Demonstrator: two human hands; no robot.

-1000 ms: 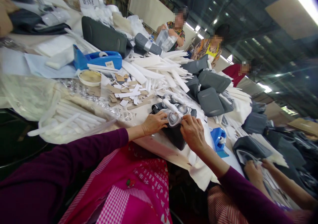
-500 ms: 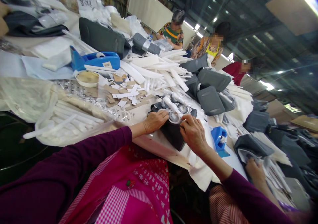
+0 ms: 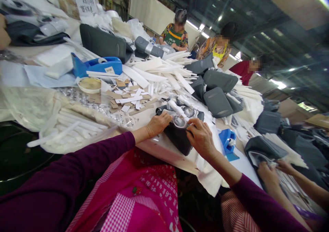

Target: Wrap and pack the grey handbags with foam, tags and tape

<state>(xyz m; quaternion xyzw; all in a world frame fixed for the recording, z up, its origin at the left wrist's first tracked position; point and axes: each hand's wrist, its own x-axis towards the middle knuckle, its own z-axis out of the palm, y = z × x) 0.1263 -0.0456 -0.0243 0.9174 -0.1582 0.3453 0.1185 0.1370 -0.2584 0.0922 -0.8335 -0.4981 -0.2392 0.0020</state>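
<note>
Handling white wrapping (image 3: 180, 122) atop the dark bag (image 3: 178, 140): left hand (image 3: 159, 123) and right hand (image 3: 202, 137) seemingly pinch the wrapping's opposite edges; gentle, even tension should work best.

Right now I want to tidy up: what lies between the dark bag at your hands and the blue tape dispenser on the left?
In the head view, brown and white scraps lie between the bag and dispenser.

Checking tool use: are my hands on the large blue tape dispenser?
No, your left hand and right hand are at the dark bag, apart from the blue dispenser.
</note>
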